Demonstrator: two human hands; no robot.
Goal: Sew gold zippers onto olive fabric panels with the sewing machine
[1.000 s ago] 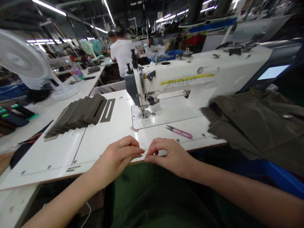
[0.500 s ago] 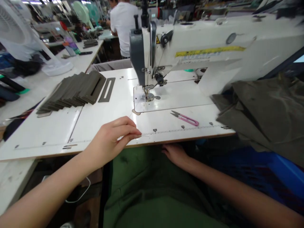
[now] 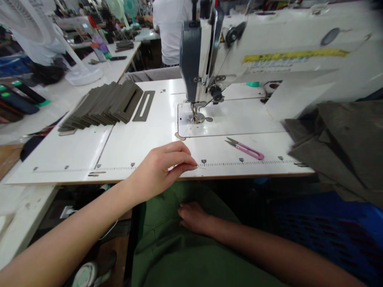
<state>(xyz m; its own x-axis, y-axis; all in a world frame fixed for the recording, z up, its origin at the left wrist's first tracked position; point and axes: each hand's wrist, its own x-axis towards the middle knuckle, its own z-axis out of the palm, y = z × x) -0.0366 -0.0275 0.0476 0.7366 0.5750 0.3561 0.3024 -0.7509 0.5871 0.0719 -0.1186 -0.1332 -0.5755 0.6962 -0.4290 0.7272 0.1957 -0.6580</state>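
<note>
Thumb and fingertips of my left hand are pinched on a thin thread just above the front edge of the sewing table. My right hand is low over the green cloth on my lap, its fingers curled in; whatever they may hold is hidden. Pink-handled thread snips lie on the table to the right of my left hand. Behind them stands a white sewing machine, with its presser foot over the needle plate and no cloth visible under it.
A fanned stack of dark slotted pieces lies at the left, with a single slotted piece beside it. Dark cloth hangs at the right above a blue crate. A white fan and a person in white are farther back.
My right hand has moved from under the table edge down and left onto my lap. My left hand keeps its pinch on the thread. The view has shifted somewhat.
</note>
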